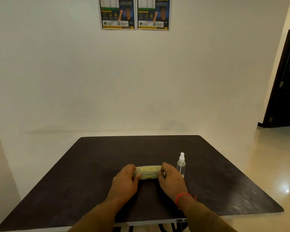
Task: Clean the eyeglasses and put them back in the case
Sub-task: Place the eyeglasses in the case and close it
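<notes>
A yellowish translucent eyeglasses case [147, 172] with printed lettering lies closed on the dark table [90, 164], near its middle. My left hand [126, 180] grips the case's left end. My right hand [171, 177], with a red thread on its wrist, grips the right end. The eyeglasses themselves are not visible; I cannot tell whether they are inside the case.
A small clear spray bottle [181, 164] with a white nozzle stands upright just right of my right hand. A white wall with two posters [135, 13] is behind the table. A dark doorway [285, 81] and glossy floor lie to the right.
</notes>
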